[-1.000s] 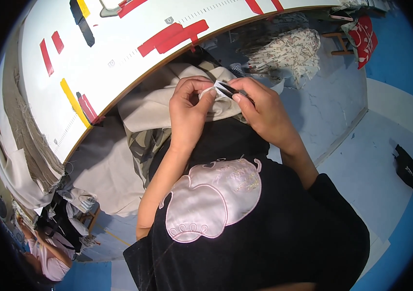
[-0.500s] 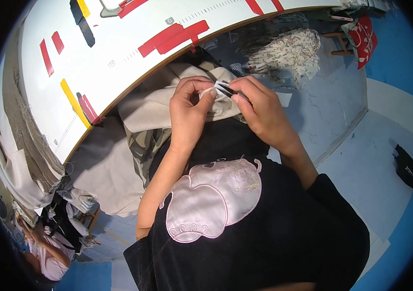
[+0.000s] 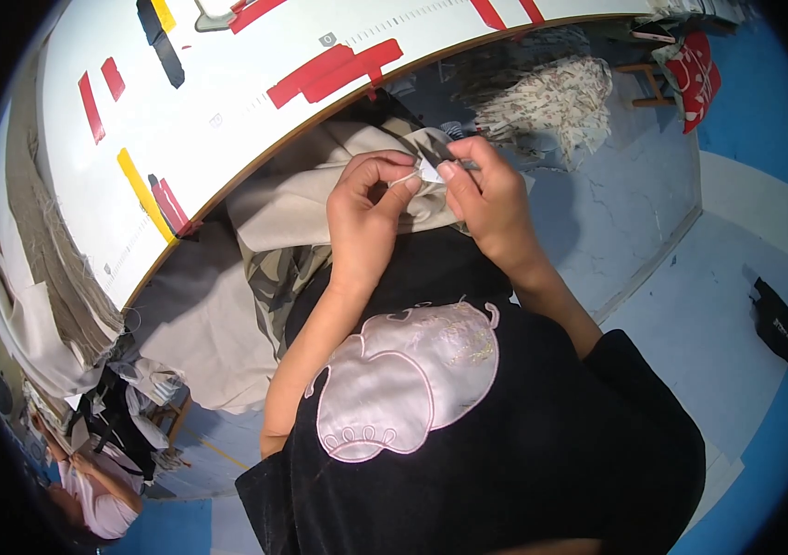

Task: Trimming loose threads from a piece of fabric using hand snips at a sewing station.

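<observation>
Over my lap, my left hand (image 3: 363, 215) pinches the edge of a large beige cloth (image 3: 274, 205) between thumb and fingers. Small dark thread snips (image 3: 433, 153) are held in my right hand (image 3: 496, 203), their points up beside the left fingertips. Between the two hands shows a small white tag-like piece (image 3: 429, 172), near the right thumb; whether it is attached to the cloth I cannot tell. The cloth drapes over my lap and hangs down to the left, below the table edge.
A white table (image 3: 227, 55) with red, yellow and black tape strips curves in front of me. Folded cloth (image 3: 61, 268) is stacked at the left. A patterned fabric heap (image 3: 551, 106) lies beyond my right hand. A person (image 3: 103, 490) sits at lower left.
My right hand has turned, so the snips now point upward instead of lying across the cloth edge. The white piece shows more plainly. My left hand stays nearly still, pinching.
</observation>
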The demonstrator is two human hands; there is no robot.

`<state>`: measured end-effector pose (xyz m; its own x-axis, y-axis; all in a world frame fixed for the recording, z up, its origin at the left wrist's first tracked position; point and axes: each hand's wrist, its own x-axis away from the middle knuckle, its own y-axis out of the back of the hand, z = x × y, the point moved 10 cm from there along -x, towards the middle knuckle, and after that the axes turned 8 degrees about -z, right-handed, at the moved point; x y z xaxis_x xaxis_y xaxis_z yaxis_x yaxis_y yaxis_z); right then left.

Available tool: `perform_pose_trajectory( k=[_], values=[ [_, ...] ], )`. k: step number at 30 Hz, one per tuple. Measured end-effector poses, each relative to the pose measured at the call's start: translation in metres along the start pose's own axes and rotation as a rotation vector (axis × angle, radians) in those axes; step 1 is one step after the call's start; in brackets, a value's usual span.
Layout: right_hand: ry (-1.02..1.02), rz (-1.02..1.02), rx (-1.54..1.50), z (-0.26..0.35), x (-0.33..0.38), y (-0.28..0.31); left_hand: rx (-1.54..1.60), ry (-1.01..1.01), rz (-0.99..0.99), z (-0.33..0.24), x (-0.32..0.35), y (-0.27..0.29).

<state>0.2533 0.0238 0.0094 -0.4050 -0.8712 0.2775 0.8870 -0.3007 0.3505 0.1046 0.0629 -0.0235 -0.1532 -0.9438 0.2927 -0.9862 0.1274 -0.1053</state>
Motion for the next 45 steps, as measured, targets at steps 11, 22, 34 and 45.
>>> perform_pose_trajectory(
  k=[11,22,34,45],
  values=[
    [0.135,0.192,-0.032,0.021,0.000,0.000,0.155,0.007,-0.050,0.000,-0.002,0.004],
    [0.331,0.176,0.233,0.040,0.003,0.002,0.144,-0.006,-0.046,0.000,-0.005,0.005],
    [0.239,0.140,0.103,0.032,0.003,0.001,0.147,0.065,-0.046,0.005,-0.005,0.007],
    [0.211,0.212,0.170,0.028,0.003,-0.001,0.127,0.072,-0.041,0.007,-0.005,0.007]
  ],
)
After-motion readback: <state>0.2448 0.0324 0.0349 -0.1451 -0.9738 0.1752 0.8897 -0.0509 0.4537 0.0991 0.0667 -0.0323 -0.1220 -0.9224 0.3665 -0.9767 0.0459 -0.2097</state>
